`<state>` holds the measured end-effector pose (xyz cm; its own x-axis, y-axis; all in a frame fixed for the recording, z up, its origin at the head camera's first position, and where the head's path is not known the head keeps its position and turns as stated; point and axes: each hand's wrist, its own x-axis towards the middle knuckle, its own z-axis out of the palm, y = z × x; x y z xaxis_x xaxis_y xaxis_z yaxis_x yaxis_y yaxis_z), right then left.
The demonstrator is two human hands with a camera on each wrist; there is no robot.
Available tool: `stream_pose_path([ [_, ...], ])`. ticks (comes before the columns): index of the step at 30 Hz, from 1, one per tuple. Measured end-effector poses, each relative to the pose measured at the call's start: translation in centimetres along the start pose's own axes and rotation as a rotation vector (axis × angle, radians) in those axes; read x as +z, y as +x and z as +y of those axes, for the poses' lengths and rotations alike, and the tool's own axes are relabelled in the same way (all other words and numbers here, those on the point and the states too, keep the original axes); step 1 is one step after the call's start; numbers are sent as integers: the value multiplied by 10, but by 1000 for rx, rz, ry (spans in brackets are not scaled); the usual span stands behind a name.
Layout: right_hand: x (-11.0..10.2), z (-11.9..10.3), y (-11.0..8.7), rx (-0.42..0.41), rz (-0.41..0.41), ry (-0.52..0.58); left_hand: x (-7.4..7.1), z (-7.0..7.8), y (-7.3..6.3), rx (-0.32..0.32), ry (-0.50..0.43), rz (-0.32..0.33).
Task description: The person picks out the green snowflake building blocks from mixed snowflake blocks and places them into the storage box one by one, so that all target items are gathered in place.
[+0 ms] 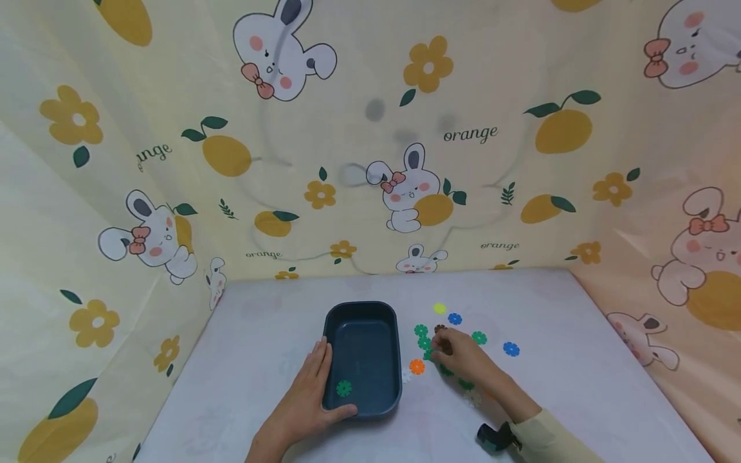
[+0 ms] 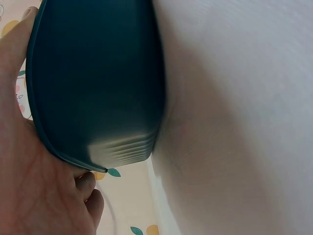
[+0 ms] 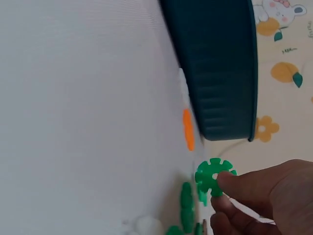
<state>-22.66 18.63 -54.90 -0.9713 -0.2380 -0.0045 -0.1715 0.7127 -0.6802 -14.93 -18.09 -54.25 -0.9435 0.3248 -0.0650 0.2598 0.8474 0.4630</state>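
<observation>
The green disc (image 3: pixel 204 181) sits pinched near its edge in my right hand (image 1: pixel 460 355), so a slackened pinch could drop it among the loose discs (image 1: pixel 421 342) beneath, while leftward my left hand (image 1: pixel 307 399) grips the tray (image 1: pixel 370 354).

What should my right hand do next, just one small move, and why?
Probably carry the green notched disc over the dark tray: your right hand pinches it, your left hand holds the tray, and a matching green disc lies inside.
</observation>
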Motion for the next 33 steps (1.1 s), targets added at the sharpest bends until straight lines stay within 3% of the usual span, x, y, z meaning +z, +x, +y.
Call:
stream_pose_path([
  [8,-9,-14,11,-76,33,51,-2,1,0,-4,-5,-5],
  [15,-10,-37,24,-199,53,231,-1,1,0,-2,2,-2],
  [23,-3,-71,39,-293,-63,336,-2,0,-1,2,-10,0],
  [33,28,-97,58,-388,-210,290,-4,2,-3,22,-43,6],
])
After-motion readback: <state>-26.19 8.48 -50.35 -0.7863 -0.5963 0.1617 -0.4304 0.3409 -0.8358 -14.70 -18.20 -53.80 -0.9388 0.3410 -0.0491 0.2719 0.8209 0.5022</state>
